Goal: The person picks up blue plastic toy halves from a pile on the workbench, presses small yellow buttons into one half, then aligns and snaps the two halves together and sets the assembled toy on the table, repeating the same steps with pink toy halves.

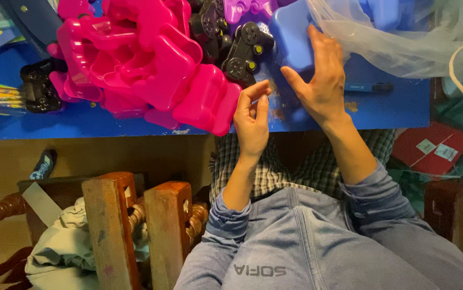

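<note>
My left hand (252, 119) hovers at the near edge of the blue table (381, 107), fingers curled with thumb and fingertips pinched together; whether something tiny sits between them I cannot tell. It is right beside a heap of pink controller-shaped plastic shells (151, 64). My right hand (320, 80) lies open over the table, fingertips touching a blue controller-shaped shell (290, 32). Black game controllers (245, 51) with yellow-green buttons lie between the pink heap and the blue shell.
Purple shells (247, 8) sit at the far edge. A clear plastic bag (403, 37) with more blue shells lies at the right. A blue marker (368, 87), another black controller (38, 86), a wooden chair (129, 231) with cloth, and a red box (430, 147) are nearby.
</note>
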